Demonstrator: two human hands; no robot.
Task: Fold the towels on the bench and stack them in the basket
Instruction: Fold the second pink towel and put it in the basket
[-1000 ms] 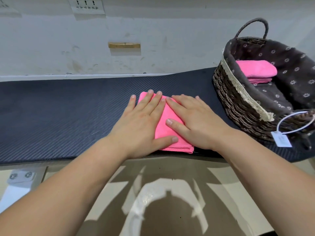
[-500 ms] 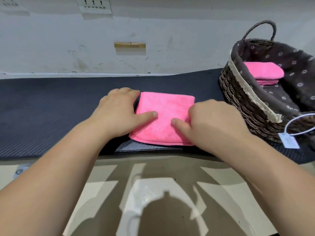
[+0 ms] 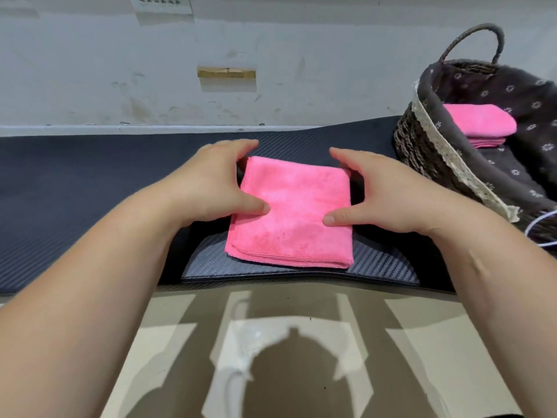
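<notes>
The pink towel (image 3: 289, 212) is soft, matt, fuzzy cloth. The bench (image 3: 75, 188) has a dark, finely ribbed matt cover. At right, the basket (image 3: 422, 152) is rough brown wicker, lined with dark flower-printed fabric and lace-like trim.

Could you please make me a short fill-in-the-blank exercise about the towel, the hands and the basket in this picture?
1. The folded towel on the bench is ___ in colour.
2. The left hand and the right hand each rest a ___ on top of the folded towel.
3. The basket stands to the ___ of the folded towel.
4. The stacked towels inside the basket are the ___ colour as the folded towel.

Missing words: pink; thumb; right; same
</notes>
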